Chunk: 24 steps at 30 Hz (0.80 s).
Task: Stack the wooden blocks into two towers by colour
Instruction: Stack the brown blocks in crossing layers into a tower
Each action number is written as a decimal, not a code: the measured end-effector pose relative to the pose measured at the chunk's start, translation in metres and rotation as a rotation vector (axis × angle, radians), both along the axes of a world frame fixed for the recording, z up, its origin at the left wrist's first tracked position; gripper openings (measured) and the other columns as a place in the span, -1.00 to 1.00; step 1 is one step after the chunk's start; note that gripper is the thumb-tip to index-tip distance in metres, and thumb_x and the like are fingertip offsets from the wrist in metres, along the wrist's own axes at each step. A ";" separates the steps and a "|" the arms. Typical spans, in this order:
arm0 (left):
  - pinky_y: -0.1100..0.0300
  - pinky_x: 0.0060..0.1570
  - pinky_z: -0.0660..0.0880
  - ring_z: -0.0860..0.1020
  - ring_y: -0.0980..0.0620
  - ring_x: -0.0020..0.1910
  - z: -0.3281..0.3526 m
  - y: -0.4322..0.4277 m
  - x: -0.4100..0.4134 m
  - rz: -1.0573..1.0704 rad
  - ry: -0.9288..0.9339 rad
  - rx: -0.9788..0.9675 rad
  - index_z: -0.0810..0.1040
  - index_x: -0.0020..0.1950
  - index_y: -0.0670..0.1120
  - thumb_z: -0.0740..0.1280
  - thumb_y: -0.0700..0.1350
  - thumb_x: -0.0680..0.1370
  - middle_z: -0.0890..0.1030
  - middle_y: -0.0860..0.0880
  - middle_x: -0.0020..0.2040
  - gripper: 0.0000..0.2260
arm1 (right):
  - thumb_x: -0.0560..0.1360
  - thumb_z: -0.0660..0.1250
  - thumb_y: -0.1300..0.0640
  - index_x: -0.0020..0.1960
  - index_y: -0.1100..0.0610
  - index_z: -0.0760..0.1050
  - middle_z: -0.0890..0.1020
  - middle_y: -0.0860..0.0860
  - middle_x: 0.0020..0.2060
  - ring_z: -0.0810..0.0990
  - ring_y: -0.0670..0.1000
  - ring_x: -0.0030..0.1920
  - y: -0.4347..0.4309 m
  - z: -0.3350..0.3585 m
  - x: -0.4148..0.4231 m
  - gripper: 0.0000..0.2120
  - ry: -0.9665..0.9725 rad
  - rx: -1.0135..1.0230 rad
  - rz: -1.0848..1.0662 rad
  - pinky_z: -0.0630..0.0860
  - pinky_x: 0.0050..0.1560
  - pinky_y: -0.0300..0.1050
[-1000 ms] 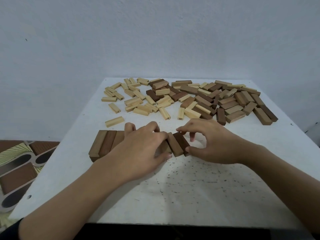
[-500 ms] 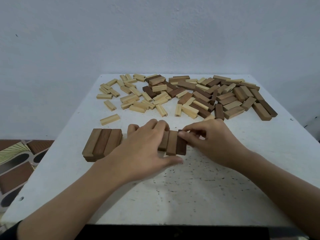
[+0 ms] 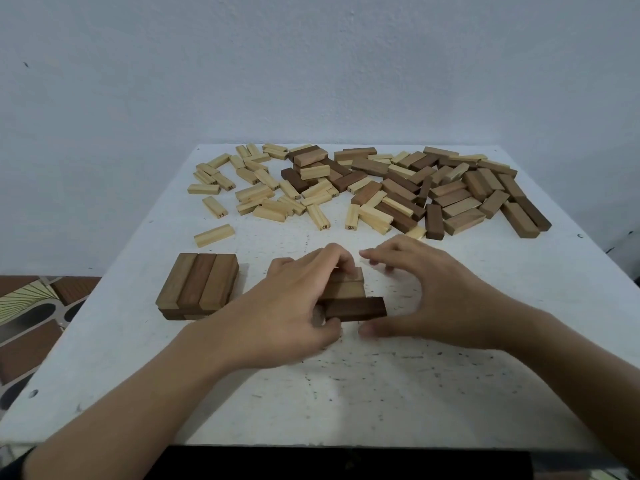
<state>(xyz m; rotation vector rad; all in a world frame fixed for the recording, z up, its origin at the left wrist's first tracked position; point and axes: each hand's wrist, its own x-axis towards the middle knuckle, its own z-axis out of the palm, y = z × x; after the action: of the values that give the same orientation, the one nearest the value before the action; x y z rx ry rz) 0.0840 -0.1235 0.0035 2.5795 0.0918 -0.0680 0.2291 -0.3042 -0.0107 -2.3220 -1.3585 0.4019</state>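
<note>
Head view. Step in hand, by my reading: squaring a trio of brown blocks (image 3: 346,291) into a crosswise layer for the brown stack (image 3: 197,285), which sits at 9 o'clock of the hands, near but apart.

Left hand (image 3: 291,306) grips the trio, fingers curled over its top, thumb on the near side. The dark block (image 3: 356,308) lies nearest the body.

Right hand (image 3: 433,299) arches wide off the trio's 3 o'clock end. Its fingers are blurred and nothing is plainly held.

Next move probably calls for pinching the trio from both ends, lifting it as one, and setting it across the stack's grain.

Pale blocks (image 3: 270,199) and loose brown blocks (image 3: 450,192) lie scattered at 12 o'clock, mixed where they meet.

Working room lies toward 6 o'clock on the table (image 3: 346,393). The stack stands close to the table's left edge, so carry low.
</note>
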 end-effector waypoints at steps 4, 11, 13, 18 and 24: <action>0.33 0.44 0.08 0.00 0.13 0.57 -0.009 -0.003 -0.011 0.062 -0.086 0.103 0.06 0.54 0.23 0.27 0.17 0.63 0.08 0.26 0.54 -0.44 | 0.26 0.30 -0.55 0.51 -0.19 0.29 0.33 -0.36 0.28 0.23 -0.31 0.27 0.002 -0.008 -0.006 -0.10 -0.062 -0.010 0.007 0.25 0.31 -0.20; 0.42 0.35 -0.46 -0.42 0.33 0.50 -0.032 -0.022 -0.029 0.151 -0.125 0.256 -0.35 0.63 0.04 -0.14 0.28 0.66 -0.26 0.14 0.64 -0.35 | 0.30 0.29 -0.56 0.43 -0.19 0.37 0.39 -0.31 0.23 0.29 -0.28 0.24 0.004 -0.016 -0.005 -0.20 -0.045 0.046 -0.026 0.28 0.24 -0.24; 0.44 0.30 -0.50 -0.44 0.31 0.50 -0.033 -0.023 -0.031 0.198 -0.117 0.254 -0.41 0.61 0.03 -0.18 0.30 0.65 -0.30 0.14 0.64 -0.33 | 0.30 0.27 -0.57 0.48 -0.17 0.33 0.38 -0.31 0.27 0.28 -0.25 0.29 0.002 -0.014 -0.008 -0.15 -0.053 0.027 -0.049 0.31 0.33 -0.16; 0.43 0.37 -0.45 -0.44 0.31 0.51 -0.039 -0.025 -0.036 0.252 -0.079 0.215 -0.47 0.52 0.05 -0.18 0.32 0.65 -0.35 0.15 0.62 -0.35 | 0.40 -0.19 -0.60 0.64 -0.08 -0.07 0.08 -0.19 0.58 -0.04 -0.20 0.52 -0.009 -0.001 -0.025 -0.04 -0.180 -0.213 -0.079 -0.04 0.51 -0.15; 0.38 0.41 -0.45 -0.47 0.31 0.49 -0.047 -0.023 -0.034 0.264 -0.066 0.256 -0.44 0.53 0.04 -0.30 0.37 0.61 -0.38 0.16 0.57 -0.35 | 0.39 -0.57 -0.43 0.57 -0.03 -0.48 -0.46 -0.13 0.55 -0.54 -0.16 0.49 -0.017 -0.018 -0.047 -0.15 -0.227 -0.368 -0.045 -0.38 0.56 -0.02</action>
<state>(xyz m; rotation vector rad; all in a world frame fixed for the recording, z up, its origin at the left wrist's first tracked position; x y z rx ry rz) 0.0496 -0.1467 -0.0439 2.7953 0.4414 0.1361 0.1818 -0.3214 -0.0289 -2.7661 -1.4314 0.4135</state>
